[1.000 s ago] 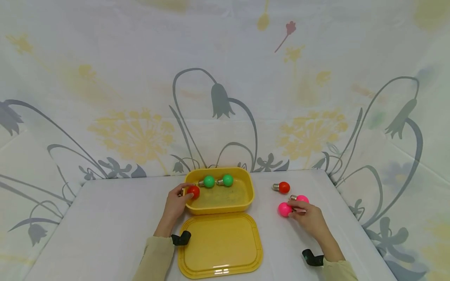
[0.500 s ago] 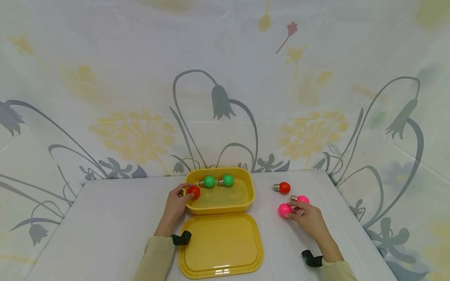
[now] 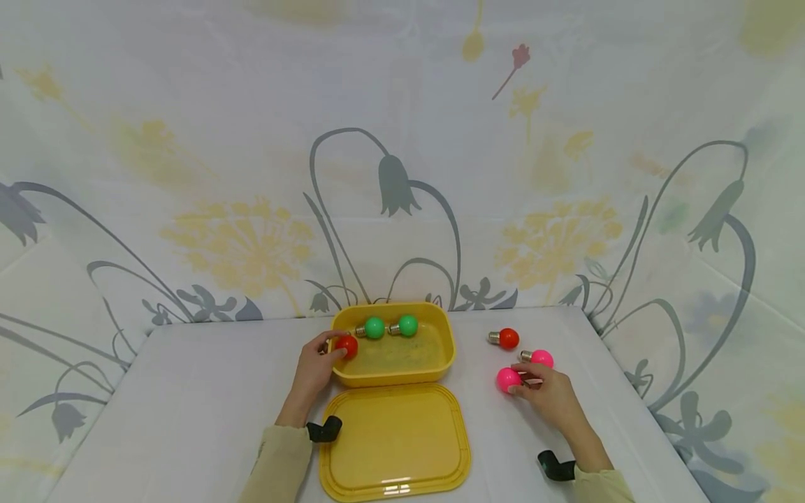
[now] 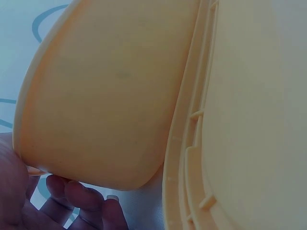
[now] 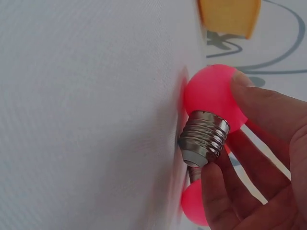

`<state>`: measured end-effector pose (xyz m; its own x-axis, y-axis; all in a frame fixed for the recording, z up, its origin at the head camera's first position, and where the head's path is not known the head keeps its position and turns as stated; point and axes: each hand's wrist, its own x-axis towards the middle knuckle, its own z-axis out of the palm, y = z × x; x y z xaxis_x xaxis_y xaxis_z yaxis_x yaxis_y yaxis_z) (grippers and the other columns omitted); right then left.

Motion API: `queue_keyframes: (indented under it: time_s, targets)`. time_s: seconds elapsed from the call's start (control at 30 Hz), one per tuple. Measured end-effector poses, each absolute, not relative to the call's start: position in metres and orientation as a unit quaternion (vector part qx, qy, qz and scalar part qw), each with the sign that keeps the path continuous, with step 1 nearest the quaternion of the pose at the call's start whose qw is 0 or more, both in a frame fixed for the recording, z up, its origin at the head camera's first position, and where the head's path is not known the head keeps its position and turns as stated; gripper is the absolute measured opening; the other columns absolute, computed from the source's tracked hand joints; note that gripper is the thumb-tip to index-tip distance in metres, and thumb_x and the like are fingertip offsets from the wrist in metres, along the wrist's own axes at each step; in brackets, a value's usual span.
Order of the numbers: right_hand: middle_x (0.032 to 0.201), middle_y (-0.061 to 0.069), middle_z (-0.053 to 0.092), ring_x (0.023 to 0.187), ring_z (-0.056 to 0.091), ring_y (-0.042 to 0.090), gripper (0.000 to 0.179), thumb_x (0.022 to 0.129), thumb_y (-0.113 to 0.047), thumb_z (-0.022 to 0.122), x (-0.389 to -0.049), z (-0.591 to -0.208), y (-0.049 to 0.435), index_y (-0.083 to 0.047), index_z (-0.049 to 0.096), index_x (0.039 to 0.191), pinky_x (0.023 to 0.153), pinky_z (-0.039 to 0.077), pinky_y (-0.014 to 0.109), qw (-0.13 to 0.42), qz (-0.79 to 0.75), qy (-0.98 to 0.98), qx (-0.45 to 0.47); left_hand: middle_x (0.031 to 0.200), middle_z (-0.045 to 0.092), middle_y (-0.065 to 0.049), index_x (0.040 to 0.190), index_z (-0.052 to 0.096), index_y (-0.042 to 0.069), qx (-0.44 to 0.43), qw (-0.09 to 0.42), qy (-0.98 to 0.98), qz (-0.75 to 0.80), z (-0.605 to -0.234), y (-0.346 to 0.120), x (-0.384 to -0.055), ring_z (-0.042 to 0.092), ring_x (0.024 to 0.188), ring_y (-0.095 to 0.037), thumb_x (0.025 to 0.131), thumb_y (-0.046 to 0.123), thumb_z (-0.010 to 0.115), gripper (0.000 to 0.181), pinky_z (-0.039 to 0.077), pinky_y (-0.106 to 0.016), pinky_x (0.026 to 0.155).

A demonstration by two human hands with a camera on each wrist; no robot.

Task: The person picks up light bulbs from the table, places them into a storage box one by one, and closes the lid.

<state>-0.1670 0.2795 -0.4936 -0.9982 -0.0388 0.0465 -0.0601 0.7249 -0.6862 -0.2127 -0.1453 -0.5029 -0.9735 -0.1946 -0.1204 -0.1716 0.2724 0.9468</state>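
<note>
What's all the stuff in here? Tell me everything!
Table: 1, white, underneath.
Box: 1, yellow, on the table.
Lid: 1, yellow, in front of the box.
Green bulbs: 2, green, inside the box.
Red bulbs: 2, red, one at the box's left end, one to its right.
Pink bulbs: 2, pink, right of the box.
Backdrop: 1, white, flowered, behind the table.
Wrist cameras: 2, black, one per wrist.
Sleeves: 2, beige, at the bottom.
Left hand: 1, bare, pinching a red bulb.
Right hand: 1, bare, pinching a pink bulb.

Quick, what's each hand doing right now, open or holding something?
Left hand: closed, holding a red bulb.
Right hand: closed, holding a pink bulb.
</note>
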Motion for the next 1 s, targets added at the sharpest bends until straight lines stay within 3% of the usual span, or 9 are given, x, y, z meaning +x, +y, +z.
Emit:
queue_keyframes:
  time_s: [0.47,0.77,1.0]
  targets:
    - [0.135,0.028,0.053,0.097,0.065,0.032,0.04,0.083,-0.004,0.078,-0.1667,-0.4951,0.2765,-0.001,0.068,0.122,0.081,0.056,0.039,0.006,0.366,-0.928,0.064,0.101,0.049,-0.011,0.124,0.068,0.011,0.115,0.011,-0.799,-0.59,-0.5048,-0.1453,-0.213,0.043,0.098,-0.026,0.094,0.007,0.064,0.031,0.036,-0.034,0.076]
    - [0.121,0.019,0.064,0.099,0.064,0.031,0.041,0.083,-0.008,0.078,-0.1657,-0.4965,0.2744,-0.004,0.069,0.122,0.083,0.054,0.043,-0.012,0.364,-0.931,0.026,0.086,0.041,-0.008,0.12,0.069,0.01,0.112,0.021,-0.797,-0.593,-0.5047,-0.1458,-0.2127,0.04,0.086,-0.024,0.092,0.006,0.066,0.028,0.032,-0.031,0.068]
    - [0.122,0.02,0.064,0.1,0.065,0.032,0.041,0.083,-0.008,0.079,-0.1663,-0.4969,0.2766,-0.004,0.069,0.123,0.084,0.054,0.044,-0.01,0.362,-0.932,0.034,0.09,0.042,-0.008,0.122,0.069,0.011,0.109,0.015,-0.799,-0.591,-0.5051,-0.1454,-0.2128,0.041,0.092,-0.024,0.093,0.007,0.066,0.029,0.034,-0.033,0.072]
